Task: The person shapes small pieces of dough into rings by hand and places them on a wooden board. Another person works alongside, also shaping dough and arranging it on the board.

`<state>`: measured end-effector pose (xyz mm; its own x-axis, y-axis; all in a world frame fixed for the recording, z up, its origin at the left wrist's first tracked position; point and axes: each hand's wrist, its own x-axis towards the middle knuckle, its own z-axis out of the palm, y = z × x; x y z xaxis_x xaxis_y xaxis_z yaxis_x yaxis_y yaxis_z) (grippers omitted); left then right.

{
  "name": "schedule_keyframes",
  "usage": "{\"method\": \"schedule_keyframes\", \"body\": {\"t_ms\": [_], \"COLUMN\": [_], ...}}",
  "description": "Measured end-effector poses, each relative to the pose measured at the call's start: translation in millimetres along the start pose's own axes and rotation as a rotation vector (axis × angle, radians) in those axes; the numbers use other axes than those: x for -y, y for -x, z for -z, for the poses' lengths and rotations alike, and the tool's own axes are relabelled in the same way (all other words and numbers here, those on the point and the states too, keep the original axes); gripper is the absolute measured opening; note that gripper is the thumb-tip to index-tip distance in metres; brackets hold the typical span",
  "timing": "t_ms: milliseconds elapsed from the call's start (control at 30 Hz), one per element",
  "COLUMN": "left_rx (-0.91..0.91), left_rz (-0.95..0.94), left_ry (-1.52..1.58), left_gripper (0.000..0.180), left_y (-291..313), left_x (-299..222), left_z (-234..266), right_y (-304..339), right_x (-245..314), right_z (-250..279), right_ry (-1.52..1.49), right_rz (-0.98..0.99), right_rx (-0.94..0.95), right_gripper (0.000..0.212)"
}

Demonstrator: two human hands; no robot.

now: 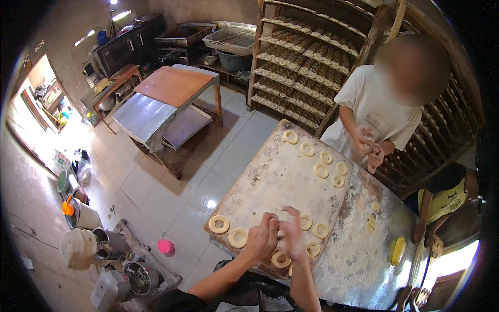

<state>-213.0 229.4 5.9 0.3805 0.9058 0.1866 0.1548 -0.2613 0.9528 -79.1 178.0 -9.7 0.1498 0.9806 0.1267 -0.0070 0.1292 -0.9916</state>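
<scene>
My left hand (263,235) is closed over the near edge of a floured wooden board (260,192); what it holds, if anything, is hidden. Pressed close beside it is my right hand (294,236), smeared by motion, with its fingers raised. Pale dough rings lie flat around them: one ring (238,237) left of my left hand, another ring (281,259) just below the hands, and a ring (305,222) right of my right hand. Several more, such as a ring (307,149), sit along the board's far right side.
Across the board, a person (379,114) in a white shirt holds both hands together. Small dough pieces (371,223) and a yellow object (398,251) lie on the floured metal table (348,260). A rack (255,78) of ring-filled trays stands behind. Buckets and pots (86,214) line the left wall.
</scene>
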Motion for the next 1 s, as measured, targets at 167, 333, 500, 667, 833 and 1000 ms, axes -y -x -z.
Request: {"method": "schedule_keyframes", "body": {"t_ms": [167, 333, 500, 667, 833, 1000], "left_rx": [0.017, 0.055, 0.202, 0.060, 0.229, 0.282], "left_rz": [0.255, 0.298, -0.123, 0.162, -0.036, 0.004], "left_ry": [-0.072, 0.015, -0.800, -0.645, -0.880, -0.775], "left_gripper": [0.025, 0.029, 0.039, 0.052, 0.067, 0.075], "left_y": [-17, -36, -75, -67, -45, -46], "left_x": [3, 12, 58, 91, 94, 101], "left_z": [21, 23, 29, 56, 52, 51], "right_y": [-25, -41, -63, -68, -67, -54], "right_x": [11, 8, -14, -16, -23, -36], "right_z": [-18, -32, -31, -19, -35, -24], "right_ry": [-1.089, 0.009, 0.407, 0.835, 1.266, 1.251], "right_rz": [-0.029, -0.340, -0.381, -0.563, -0.493, -0.423], "right_rx": [0.028, -0.043, -0.290, -0.183, 0.096, 0.066], "right_gripper": [0.052, 0.054, 0.068, 0.084, 0.085, 0.085]}}
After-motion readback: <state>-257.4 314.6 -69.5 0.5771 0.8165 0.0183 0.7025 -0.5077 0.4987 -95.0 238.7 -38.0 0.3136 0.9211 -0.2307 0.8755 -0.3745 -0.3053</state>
